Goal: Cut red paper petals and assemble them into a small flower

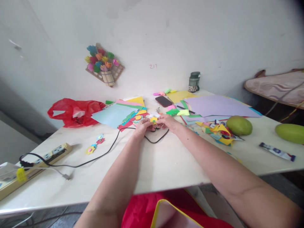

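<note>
Both of my hands meet over the middle of the white table, holding a small yellow paper flower (pixel 154 120) with a green centre between them. My left hand (pixel 142 126) pinches its left side. The fingers of my right hand (pixel 166 122) close on its right side. Something white (pixel 153 115) shows just behind the flower, too small to make out. Close to my left hand lie more cut paper flowers (pixel 137 117). A black cable (pixel 155 142) loops on the table below my hands.
At left are a power strip (pixel 52 153), paper flowers (pixel 90 149) and a red plastic bag (pixel 71 109). Behind are coloured paper sheets (pixel 114 114), a phone (pixel 163 101) and a green bottle (pixel 194 81). At right are paper scraps (pixel 219 133), a green fruit (pixel 239 125) and a tube (pixel 277 151).
</note>
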Available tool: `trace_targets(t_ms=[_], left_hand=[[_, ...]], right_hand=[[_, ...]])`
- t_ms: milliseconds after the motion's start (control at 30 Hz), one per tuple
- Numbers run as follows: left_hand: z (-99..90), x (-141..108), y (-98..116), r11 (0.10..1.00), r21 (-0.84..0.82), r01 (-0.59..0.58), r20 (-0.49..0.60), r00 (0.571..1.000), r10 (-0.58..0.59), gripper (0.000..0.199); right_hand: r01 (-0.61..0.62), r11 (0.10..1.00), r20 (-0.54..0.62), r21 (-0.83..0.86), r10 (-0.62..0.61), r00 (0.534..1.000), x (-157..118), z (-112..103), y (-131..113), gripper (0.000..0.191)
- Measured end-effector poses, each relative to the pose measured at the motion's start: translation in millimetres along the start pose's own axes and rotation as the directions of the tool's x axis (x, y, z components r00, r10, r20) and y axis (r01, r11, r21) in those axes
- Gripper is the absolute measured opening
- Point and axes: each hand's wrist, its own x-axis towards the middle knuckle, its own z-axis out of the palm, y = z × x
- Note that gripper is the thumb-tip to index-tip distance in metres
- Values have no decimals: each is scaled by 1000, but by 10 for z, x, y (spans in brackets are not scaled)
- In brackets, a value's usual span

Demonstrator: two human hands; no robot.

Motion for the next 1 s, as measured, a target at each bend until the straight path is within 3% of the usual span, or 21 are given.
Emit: trace_targets(t_ms=[1000], left_hand=[[-10, -3, 20, 999, -30, 30, 14, 999, -29, 21]], right_hand=[[8, 999, 26, 53, -10, 1000, -3, -23, -10, 9]])
